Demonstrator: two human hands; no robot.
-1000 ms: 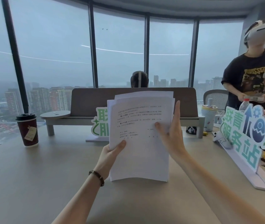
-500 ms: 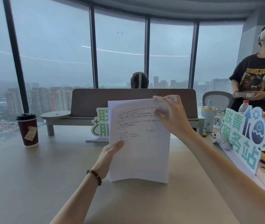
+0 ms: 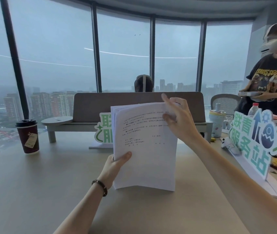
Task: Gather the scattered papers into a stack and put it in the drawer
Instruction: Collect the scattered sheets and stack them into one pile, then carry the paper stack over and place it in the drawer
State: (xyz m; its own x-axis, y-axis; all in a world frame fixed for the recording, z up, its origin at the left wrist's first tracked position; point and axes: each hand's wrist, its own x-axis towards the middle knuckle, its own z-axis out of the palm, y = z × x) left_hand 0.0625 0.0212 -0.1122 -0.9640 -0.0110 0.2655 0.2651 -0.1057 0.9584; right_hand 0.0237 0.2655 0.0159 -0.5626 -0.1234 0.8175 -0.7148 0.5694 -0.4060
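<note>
— So, where do we see the stack of papers?
— Upright on the table, the left hand pinching its left edge.
— And the right hand?
— We see it gripping the top right corner, forefinger raised.

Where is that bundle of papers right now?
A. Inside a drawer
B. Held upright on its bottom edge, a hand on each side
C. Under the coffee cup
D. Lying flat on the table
B: the paper stack stands on the table, left hand gripping its lower edge, right hand at its top corner.
</note>
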